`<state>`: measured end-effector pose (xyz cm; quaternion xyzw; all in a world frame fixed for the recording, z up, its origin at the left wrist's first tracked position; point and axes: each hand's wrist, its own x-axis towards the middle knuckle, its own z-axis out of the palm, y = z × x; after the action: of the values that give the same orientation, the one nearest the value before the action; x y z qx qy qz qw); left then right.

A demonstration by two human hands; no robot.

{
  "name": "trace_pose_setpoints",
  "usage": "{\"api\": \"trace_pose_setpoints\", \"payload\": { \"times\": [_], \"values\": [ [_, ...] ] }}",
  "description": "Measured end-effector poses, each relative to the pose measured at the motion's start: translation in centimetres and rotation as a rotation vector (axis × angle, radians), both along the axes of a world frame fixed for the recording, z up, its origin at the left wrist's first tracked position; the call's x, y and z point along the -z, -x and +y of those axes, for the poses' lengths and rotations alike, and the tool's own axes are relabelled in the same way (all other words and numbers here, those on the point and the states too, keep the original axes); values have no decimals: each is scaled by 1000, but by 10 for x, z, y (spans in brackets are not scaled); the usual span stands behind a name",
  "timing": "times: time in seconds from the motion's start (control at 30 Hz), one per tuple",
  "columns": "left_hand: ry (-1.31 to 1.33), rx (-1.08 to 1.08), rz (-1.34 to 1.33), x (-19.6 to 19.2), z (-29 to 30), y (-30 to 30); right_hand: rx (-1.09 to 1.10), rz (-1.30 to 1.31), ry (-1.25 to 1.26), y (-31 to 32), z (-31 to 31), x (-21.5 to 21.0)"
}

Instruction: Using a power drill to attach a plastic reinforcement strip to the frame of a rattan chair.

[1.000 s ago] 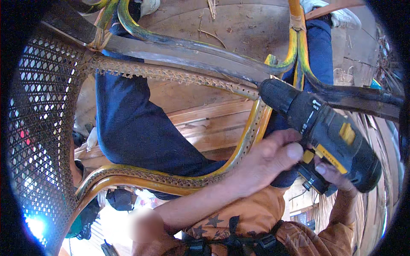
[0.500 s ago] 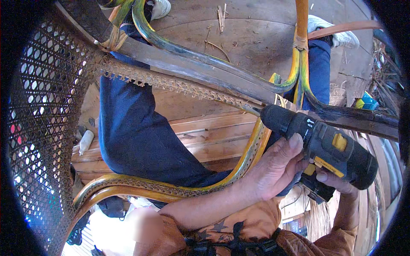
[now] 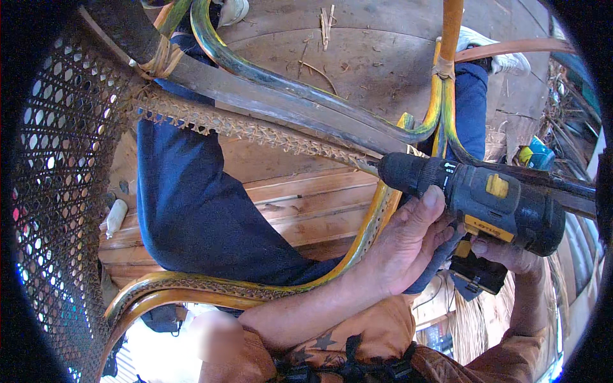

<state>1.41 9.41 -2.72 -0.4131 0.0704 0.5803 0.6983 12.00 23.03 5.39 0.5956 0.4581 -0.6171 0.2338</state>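
Note:
A black and yellow cordless drill lies level, its chuck pointing left with the bit against the woven edge strip of a rattan chair frame. My right hand grips the drill's handle from below. My left hand wraps around the curved yellow-green rattan rail, thumb up against the drill's body. The chair lies across my lap, over my blue trouser leg. Its cane mesh panel fills the left side.
A wooden plank bench shows under my leg, a round worn wooden floor beyond. My white shoes rest at the top. A small white cylinder lies on the planks. Blue and yellow clutter sits at right.
The drill has moved left and a little down until its bit meets the woven edge strip. My left hand has slid along the rail with it. The view has shifted slightly.

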Motion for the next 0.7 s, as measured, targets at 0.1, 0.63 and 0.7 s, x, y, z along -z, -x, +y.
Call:
{"api": "trace_pose_setpoints", "payload": {
  "times": [0.1, 0.63, 0.7],
  "values": [
    [33, -32, -34, -1, 3, 4, -16, 42, 5, -2, 2, 4],
    [-51, -111, 29, 8, 3, 6, -519, -22, 191, 40, 40, 20],
    [-7, -120, 76, 9, 0, 7, -422, -43, 257, 42, 37, 24]
  ]
}}
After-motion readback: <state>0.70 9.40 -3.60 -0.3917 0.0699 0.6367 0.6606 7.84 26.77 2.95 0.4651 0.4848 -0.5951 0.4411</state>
